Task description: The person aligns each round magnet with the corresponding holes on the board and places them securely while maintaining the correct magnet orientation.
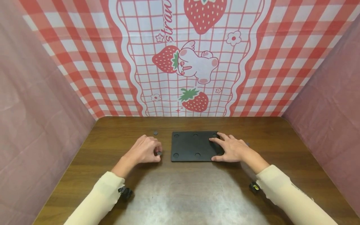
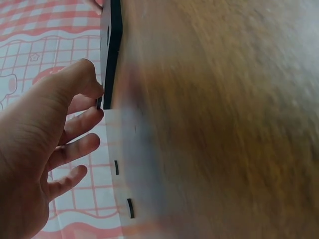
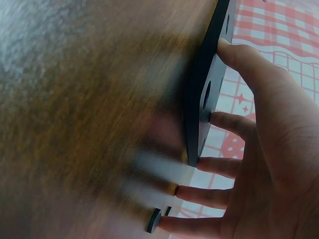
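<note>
A flat black rectangular plate [image 1: 185,146] with several round recesses along its long edges lies on the table. Just left of it, my left hand [image 1: 145,149] pinches a small dark disc [image 1: 159,153] between thumb and forefinger. That same disc [image 2: 99,102] appears edge-on in the left wrist view, the other fingers loosely bent. My right hand [image 1: 232,148] rests on the plate's right end with fingers spread, covering part of it. In the right wrist view, its little finger reaches close to a loose disc [image 3: 154,220] on the table.
Another dark disc [image 1: 155,133] lies beyond my left hand, and a disc [image 1: 247,144] shows partly behind my right wrist. The brown wooden table [image 1: 191,193] meets a strawberry-print checked cloth [image 1: 242,93] at the back. Pink cloth [image 1: 323,103] hangs at both sides.
</note>
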